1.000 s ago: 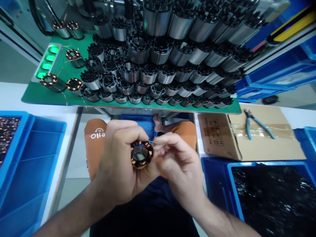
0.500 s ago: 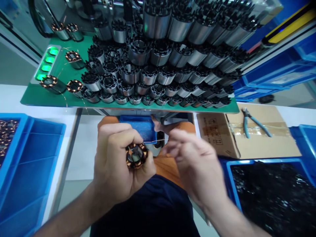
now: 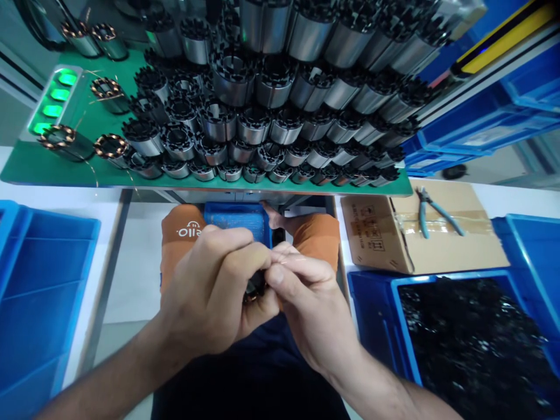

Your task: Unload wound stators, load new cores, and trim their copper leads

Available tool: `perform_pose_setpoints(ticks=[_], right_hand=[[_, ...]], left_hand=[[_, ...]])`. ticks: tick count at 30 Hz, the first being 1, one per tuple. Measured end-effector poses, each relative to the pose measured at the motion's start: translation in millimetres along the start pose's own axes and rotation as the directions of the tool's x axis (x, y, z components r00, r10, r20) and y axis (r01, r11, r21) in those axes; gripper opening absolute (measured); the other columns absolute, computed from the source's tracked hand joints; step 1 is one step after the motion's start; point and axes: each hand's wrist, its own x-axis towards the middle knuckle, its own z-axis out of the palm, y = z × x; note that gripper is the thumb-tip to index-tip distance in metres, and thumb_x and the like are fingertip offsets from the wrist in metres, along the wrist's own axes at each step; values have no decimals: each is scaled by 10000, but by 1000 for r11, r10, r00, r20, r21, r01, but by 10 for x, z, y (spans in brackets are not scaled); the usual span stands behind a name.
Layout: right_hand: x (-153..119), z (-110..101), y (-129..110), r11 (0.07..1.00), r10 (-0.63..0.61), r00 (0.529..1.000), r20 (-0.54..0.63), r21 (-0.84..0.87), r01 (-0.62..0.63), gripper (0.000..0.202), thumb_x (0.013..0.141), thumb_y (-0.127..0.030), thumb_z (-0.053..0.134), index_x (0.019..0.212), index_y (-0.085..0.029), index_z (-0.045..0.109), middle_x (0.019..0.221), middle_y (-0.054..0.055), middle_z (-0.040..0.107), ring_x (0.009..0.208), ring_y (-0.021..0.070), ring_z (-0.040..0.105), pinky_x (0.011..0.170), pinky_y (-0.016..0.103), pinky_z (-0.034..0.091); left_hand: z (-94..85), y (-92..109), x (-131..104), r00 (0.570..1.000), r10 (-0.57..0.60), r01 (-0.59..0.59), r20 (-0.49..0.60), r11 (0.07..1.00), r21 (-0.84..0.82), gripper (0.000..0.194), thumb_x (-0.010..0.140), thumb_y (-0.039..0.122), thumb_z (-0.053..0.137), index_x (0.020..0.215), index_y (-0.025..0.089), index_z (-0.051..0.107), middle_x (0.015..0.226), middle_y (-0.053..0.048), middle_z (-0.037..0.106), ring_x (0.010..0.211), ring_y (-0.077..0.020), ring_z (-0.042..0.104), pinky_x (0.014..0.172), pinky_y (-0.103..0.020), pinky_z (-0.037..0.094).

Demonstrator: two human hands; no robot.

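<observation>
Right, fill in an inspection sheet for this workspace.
Surface: green board, crowded with rows of metal cores.
Job's things: copper-wound core, held up off the board and mostly covered.
Clutter: pliers lying on a taped cardboard box.
Hands: left hand wraps the copper-wound core; right hand is at its edge, grip unclear.
Cables: dark curved cable or hose at upper left; thin wire hanging at the board's front edge.
Surroundings: blue left bin; blue right bin filled with black pieces; four green lights lit.

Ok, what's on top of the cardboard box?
Open pliers lie across a strip of tape on the cardboard box. The box's inside is hidden, and so is the surface directly under the pliers.
</observation>
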Motion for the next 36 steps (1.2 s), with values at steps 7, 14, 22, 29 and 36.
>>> perform_pose_setpoints(ticks=[7, 14, 22, 29, 36], right_hand=[[23, -1, -42, 997, -69, 996, 53, -34, 71, 97, 936, -293, 962, 968, -380, 934, 1000, 20, 860, 923, 172, 793, 766, 282, 682], [53, -68, -228, 999, -16, 994, 109, -26, 19, 93, 920, -272, 974, 970, -335, 928, 961, 5, 850, 765, 151, 774, 638, 268, 689], [171, -232, -386, 942, -129, 973, 191, -284, 180, 122, 888, -234, 1005, 950, -287, 914, 918, 15, 837, 853, 165, 788, 757, 280, 672], [283, -442, -737, 573, -203, 810, 550, -604, 554, 56, 998, -181, 887, 1024, -219, 857, 1242, 96, 830, 1120, 194, 806, 976, 308, 655], [221, -491, -820, 816, 415, 867, 276, -536, -219, 266, 1038, -424, 863, 988, -191, 743, 1030, 73, 847, 1024, 202, 825, 896, 312, 677]], left_hand=[[-29, 48, -57, 993, -111, 108, -36, 991, -76, 409, 960, 371, 763, 749, 263, 429, 643, 2, 348, 925, -264, 729, 869, -376, 601], [-27, 91, -4, 996, 18, -27, -91, 995, -93, 209, 1069, 344, 727, 1141, 222, 573, 1017, -51, 616, 1002, -199, 631, 889, -331, 600], [-26, 119, 45, 983, -162, 181, 86, 938, -295, 230, 1054, 419, 747, 1177, 273, 619, 1097, -61, 634, 984, -237, 657, 762, -378, 618], [73, 47, -141, 966, -253, 258, 48, 942, -214, 594, 890, 633, 949, 1279, 283, 670, 1177, -102, 692, 1133, -327, 713, 917, -466, 691], [19, -25, -471, 959, -285, 282, -18, 955, -95, 781, 790, 704, 1019, 1347, 276, 679, 1218, -111, 725, 1063, -321, 757, 838, -434, 701]])
